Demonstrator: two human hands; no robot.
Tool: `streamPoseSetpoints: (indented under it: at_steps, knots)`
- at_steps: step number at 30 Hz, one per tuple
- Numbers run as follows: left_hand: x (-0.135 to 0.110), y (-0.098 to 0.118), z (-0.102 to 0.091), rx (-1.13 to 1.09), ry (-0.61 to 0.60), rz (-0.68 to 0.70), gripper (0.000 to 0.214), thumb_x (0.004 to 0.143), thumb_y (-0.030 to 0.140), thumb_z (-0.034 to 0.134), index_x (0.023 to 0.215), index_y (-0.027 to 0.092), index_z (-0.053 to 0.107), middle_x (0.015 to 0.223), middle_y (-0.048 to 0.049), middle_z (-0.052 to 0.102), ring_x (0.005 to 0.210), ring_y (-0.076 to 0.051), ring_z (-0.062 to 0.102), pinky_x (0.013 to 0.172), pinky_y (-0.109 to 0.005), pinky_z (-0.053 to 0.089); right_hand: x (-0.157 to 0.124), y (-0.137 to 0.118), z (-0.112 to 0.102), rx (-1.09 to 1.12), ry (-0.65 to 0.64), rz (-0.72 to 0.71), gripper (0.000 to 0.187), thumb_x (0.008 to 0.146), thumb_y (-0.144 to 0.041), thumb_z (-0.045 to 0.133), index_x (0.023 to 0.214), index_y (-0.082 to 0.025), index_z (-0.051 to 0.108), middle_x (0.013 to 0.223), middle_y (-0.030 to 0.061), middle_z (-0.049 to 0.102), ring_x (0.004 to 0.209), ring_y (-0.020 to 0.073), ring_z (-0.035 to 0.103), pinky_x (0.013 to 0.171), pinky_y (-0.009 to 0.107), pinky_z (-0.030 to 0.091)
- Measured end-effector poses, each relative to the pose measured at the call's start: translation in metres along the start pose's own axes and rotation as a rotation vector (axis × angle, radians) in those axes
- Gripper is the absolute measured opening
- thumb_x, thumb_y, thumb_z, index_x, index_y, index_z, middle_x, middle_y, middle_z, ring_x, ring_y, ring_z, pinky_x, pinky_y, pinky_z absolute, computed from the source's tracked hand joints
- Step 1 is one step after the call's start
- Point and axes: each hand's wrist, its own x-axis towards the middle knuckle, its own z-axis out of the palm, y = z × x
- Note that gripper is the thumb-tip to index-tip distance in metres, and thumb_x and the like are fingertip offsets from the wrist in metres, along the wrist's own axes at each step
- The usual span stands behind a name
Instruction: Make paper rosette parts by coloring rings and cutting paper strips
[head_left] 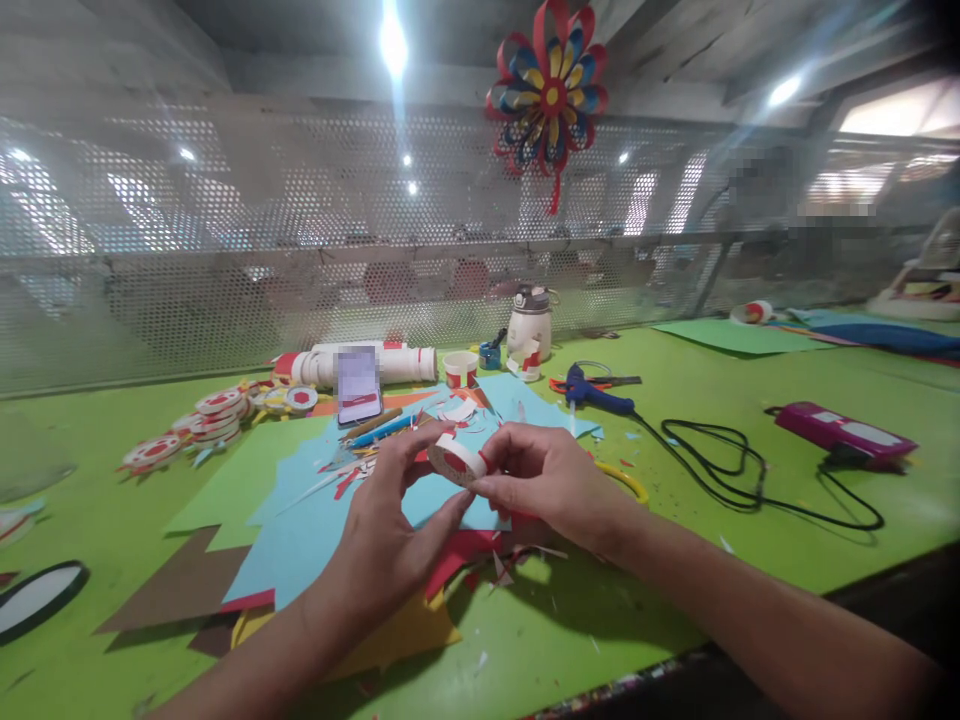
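A short white paper ring [448, 452] with red in its middle is held up over the sheets. My left hand [386, 525] curls around its left side, index finger against the rim and thumb below. From the right, my right hand [551, 480] pinches the ring's edge between thumb and fingers; a bit of red shows at those fingertips. Beneath both hands lie light-blue paper sheets [281, 535], strewn with cut scraps. A blue pen [386, 430] and a brown stick rest just beyond my left hand. Part of a yellow handle [626, 482] shows behind my right wrist.
White paper tubes [405, 364], a phone [358, 385], a cup [460, 369] and a bottle [529, 325] stand at the back. Red-and-white paper discs [217, 415] lie left. Rightward are a blue glue gun [600, 393], its black cord and a magenta box [844, 432].
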Motion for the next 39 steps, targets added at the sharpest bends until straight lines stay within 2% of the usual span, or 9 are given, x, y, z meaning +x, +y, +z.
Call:
streamPoseSetpoints:
  at_steps: [6,13,17,24,27,31,35,39]
  knots:
    - [0.000,-0.001,-0.001,0.050,-0.014,0.032,0.052,0.081,0.014,0.064,0.127,0.024,0.041,0.129,-0.0116,0.049,0.122,-0.025,0.051,0.100,-0.043,0.049,-0.001,0.000,0.002,-0.074,-0.003,-0.023,0.014,0.071,-0.022,0.071,0.072,-0.017,0.058,0.061,-0.0044,0.054,0.053,0.0084,0.048,0.049,0.023,0.038]
    - [-0.001,-0.005,0.001,0.114,-0.005,0.030,0.052,0.081,0.017,0.065,0.126,0.025,0.041,0.127,-0.0107,0.050,0.119,-0.024,0.053,0.099,-0.043,0.049,-0.002,0.001,0.005,-0.064,0.005,-0.009,0.018,0.071,-0.025,0.071,0.071,-0.018,0.055,0.060,-0.0039,0.055,0.052,0.0095,0.050,0.048,0.024,0.041]
    - [0.000,-0.004,0.001,0.135,-0.009,0.039,0.052,0.081,0.016,0.064,0.127,0.025,0.041,0.127,-0.0102,0.051,0.117,-0.022,0.054,0.099,-0.042,0.050,-0.001,0.002,0.005,-0.079,0.006,-0.041,0.016,0.071,-0.024,0.071,0.071,-0.017,0.057,0.061,-0.0034,0.055,0.052,0.0087,0.047,0.047,0.023,0.039]
    - [0.002,-0.002,0.000,0.171,-0.010,0.022,0.053,0.081,0.017,0.062,0.129,0.023,0.040,0.127,-0.0112,0.052,0.112,-0.021,0.057,0.097,-0.040,0.050,-0.001,0.000,0.002,-0.086,-0.040,-0.067,0.016,0.074,-0.028,0.070,0.081,-0.016,0.062,0.065,-0.0031,0.056,0.054,0.0094,0.050,0.052,0.024,0.042]
    - [0.004,-0.002,0.000,0.237,-0.023,-0.002,0.048,0.082,0.019,0.060,0.127,0.022,0.043,0.124,-0.0106,0.054,0.105,-0.020,0.059,0.093,-0.040,0.051,0.001,-0.002,0.000,-0.111,0.026,-0.075,0.019,0.080,-0.035,0.065,0.079,-0.016,0.062,0.066,-0.0016,0.058,0.056,0.0104,0.053,0.055,0.025,0.045]
    - [0.007,-0.002,0.000,0.371,-0.061,-0.010,0.043,0.082,0.022,0.059,0.123,0.020,0.046,0.120,-0.0106,0.057,0.104,-0.022,0.058,0.089,-0.041,0.050,0.006,0.000,-0.003,-0.186,0.178,-0.098,0.026,0.085,-0.040,0.057,0.073,-0.018,0.060,0.061,-0.0024,0.056,0.055,0.0107,0.054,0.055,0.025,0.047]
    - [0.008,-0.005,0.000,0.458,-0.099,-0.040,0.040,0.083,0.028,0.056,0.120,0.017,0.047,0.108,-0.0111,0.061,0.091,-0.022,0.060,0.080,-0.041,0.052,0.009,0.005,-0.005,-0.231,0.219,-0.121,0.025,0.085,-0.040,0.056,0.077,-0.017,0.061,0.062,-0.0018,0.056,0.055,0.0109,0.053,0.055,0.025,0.046]
    - [0.007,-0.010,0.000,0.477,-0.103,-0.053,0.046,0.083,0.032,0.057,0.125,0.017,0.045,0.126,-0.0150,0.056,0.111,-0.027,0.056,0.088,-0.045,0.049,0.010,0.006,-0.006,-0.292,0.236,-0.159,0.024,0.085,-0.039,0.057,0.076,-0.016,0.061,0.061,-0.0016,0.056,0.056,0.0116,0.051,0.056,0.026,0.044]
